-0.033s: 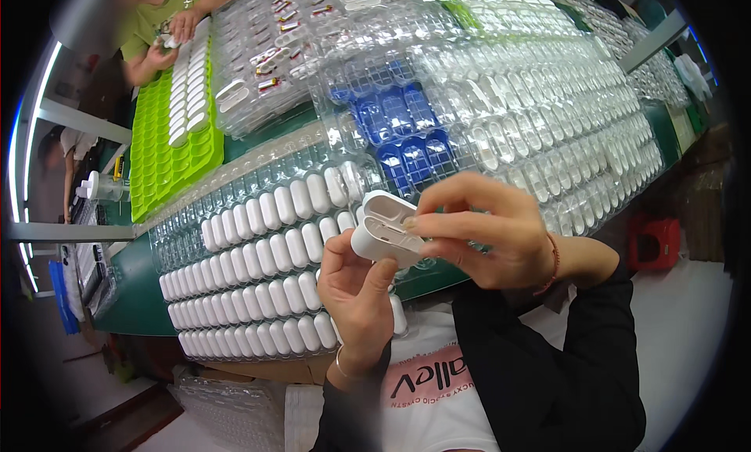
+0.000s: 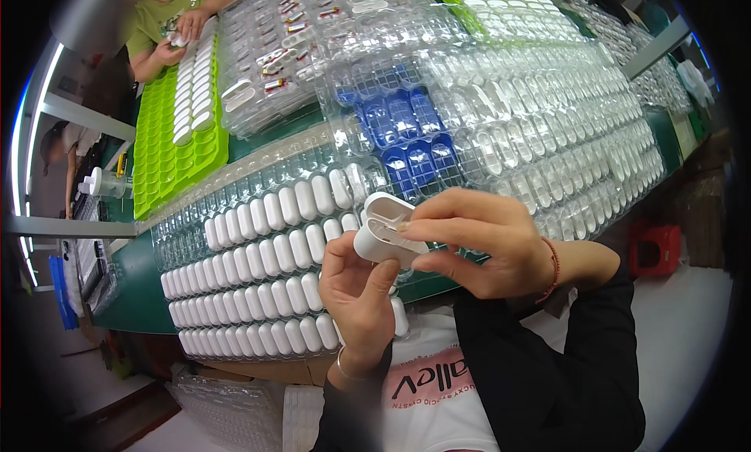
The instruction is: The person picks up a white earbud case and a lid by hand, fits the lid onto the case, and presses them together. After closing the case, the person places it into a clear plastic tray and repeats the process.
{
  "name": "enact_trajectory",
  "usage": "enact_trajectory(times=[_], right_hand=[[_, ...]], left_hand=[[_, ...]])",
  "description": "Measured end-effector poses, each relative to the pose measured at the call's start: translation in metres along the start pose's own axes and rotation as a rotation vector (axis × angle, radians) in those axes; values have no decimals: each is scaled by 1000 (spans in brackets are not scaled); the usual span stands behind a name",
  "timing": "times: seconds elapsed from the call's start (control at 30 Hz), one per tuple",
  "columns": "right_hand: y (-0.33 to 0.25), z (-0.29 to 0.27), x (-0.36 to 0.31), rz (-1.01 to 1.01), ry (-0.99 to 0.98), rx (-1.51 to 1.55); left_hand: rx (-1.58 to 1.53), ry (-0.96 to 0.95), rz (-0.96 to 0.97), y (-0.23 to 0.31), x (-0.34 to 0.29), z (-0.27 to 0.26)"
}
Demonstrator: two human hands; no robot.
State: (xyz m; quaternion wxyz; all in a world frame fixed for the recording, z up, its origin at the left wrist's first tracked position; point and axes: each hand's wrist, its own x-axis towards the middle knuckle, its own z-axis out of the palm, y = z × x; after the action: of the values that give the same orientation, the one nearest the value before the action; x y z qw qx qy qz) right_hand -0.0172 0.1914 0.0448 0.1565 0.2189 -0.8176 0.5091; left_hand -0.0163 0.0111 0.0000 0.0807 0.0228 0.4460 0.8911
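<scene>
Dark green surface (image 2: 129, 299) is pretty crammed, so a dropped part could easily get lost among lookalikes. Big spread of clear plastic trays (image 2: 547, 143) over on the right, a co-worker (image 2: 176, 18) at far left, then rows of white rounded pieces (image 2: 294, 294) at near left, a lime-green tray (image 2: 156, 143) past those and a smaller blue tray (image 2: 395, 115) beyond the hands.

OK, the hands. Right hand (image 2: 493, 237) has its fingertips bunched at the mouth of a white case (image 2: 375, 244); can't tell if that grip is pinching a tiny part or just meeting the rim. Left hand (image 2: 356, 305) has a snug grip on the case body, thumb on the near side, fingers round the other. Case is up in the air, tilted, by the right end of those white rows, with its lid (image 2: 383, 205) tipped back.

What'd worry me: the plastic looks slick, so if the left thumb eases off under a push from the right, the case could twist out. Sideways force could also strain where the lid joins.
</scene>
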Motion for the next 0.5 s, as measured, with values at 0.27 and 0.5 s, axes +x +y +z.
enact_trajectory(times=[0.27,0.5], right_hand=[[24,23,80,105,-279,138],[149,90,301,-165,-192,-484]], left_hand=[[183,181,201,18,14,-23],[463,335,276,35,7,-69]])
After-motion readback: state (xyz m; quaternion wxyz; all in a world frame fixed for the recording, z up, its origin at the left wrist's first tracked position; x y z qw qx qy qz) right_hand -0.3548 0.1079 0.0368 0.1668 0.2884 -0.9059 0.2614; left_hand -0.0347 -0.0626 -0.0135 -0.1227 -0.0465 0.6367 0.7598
